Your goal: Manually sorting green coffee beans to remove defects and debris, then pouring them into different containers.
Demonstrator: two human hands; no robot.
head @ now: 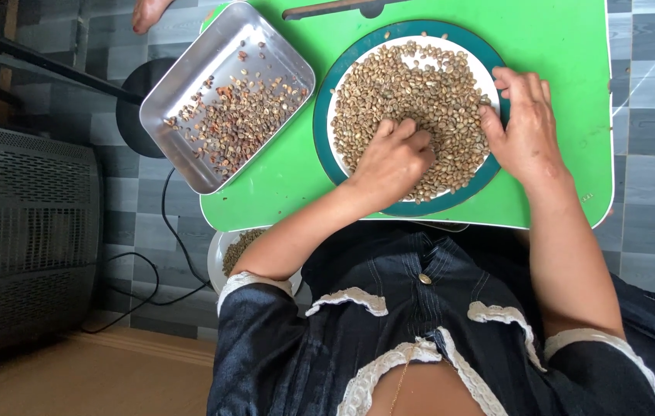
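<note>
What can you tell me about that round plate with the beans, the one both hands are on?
The round plate has a white middle and a dark teal rim, and looks like plastic or enamel. It lies flat on a green table, heaped with pale tan beans. The left hand rests curled in the beans; the right hand lies over the plate's right edge. A metal tray sits beside it, apart.

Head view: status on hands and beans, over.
Left hand curled, fingers in the green coffee beans. Right hand flat on plate edge. Metal tray of rejects beside; nothing blocking.
</note>
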